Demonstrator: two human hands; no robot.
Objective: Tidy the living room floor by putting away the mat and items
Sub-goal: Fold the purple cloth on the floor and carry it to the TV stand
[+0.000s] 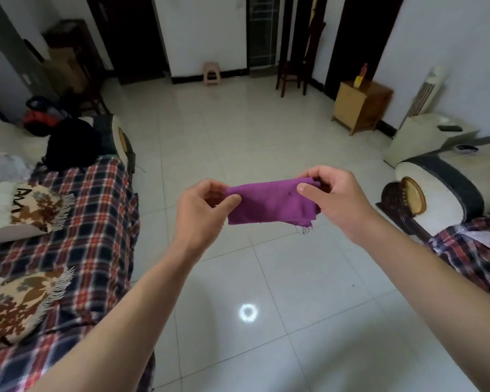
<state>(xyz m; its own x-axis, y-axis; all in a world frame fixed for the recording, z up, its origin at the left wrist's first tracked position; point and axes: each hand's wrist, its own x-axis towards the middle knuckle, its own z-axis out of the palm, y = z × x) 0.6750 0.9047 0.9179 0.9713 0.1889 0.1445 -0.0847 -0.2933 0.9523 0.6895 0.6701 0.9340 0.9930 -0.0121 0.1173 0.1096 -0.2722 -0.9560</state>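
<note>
Purple cloth (272, 202) is hanging folded between your two hands, out in front of you and well above the tiled floor (238, 131). Your left hand (204, 210) is pinching its left end between thumb and curled fingers, and your right hand (334, 196) is clamping the right end, thumb lying across the front of the fabric. Loose threads are dangling from the cloth's lower right corner. To your left, a sofa (77, 222) is wearing a plaid cover, with two fringed cushions (34, 207) resting on it. To your right, another sofa arm (441, 185) is showing, cream with a dark band. Farther back, a wooden cabinet (359, 106) is standing by the wall, and a small stool (211, 73) is sitting near the far doorway. A bright ring of light is reflecting off the tiles below your arms.
</note>
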